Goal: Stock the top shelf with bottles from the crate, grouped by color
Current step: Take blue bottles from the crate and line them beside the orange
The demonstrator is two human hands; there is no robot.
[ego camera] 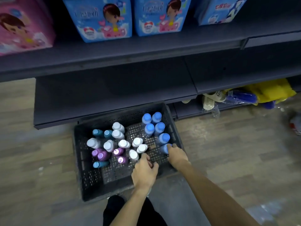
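While both arms reach down into the black crate (84, 173) on the floor, the right hand (176, 154) has its fingers curled round the nearest blue-capped bottle (164, 148), which stands against the crate's right wall. The left hand (144, 171) sits lower in the crate, over the bare mesh floor, with its fingers bent inward just beside a white-capped bottle (133, 155); whether it holds anything I cannot tell. Beyond the right hand, five more blue-capped bottles (156, 126) stand in a cluster along the far right side of the crate. The other white-capped bottles (123, 143) stand scattered across the middle and left, and four purple bottles (102, 155) are grouped near the left front. Two teal bottles (103, 133) stand at the far left, and one light-blue-capped bottle (100, 164) lies on its side near the front. The crate's far edge is tucked under a dark lower shelf (114, 95). Above it, a higher shelf (130, 49) carries blue cartons (99, 18) with a cartoon child on them and a pink carton (24, 25) at the left. To the right, under the shelving, lie a pale sandal (211, 99) and a yellow package (270, 90). The floor (236, 144) is wood-patterned.
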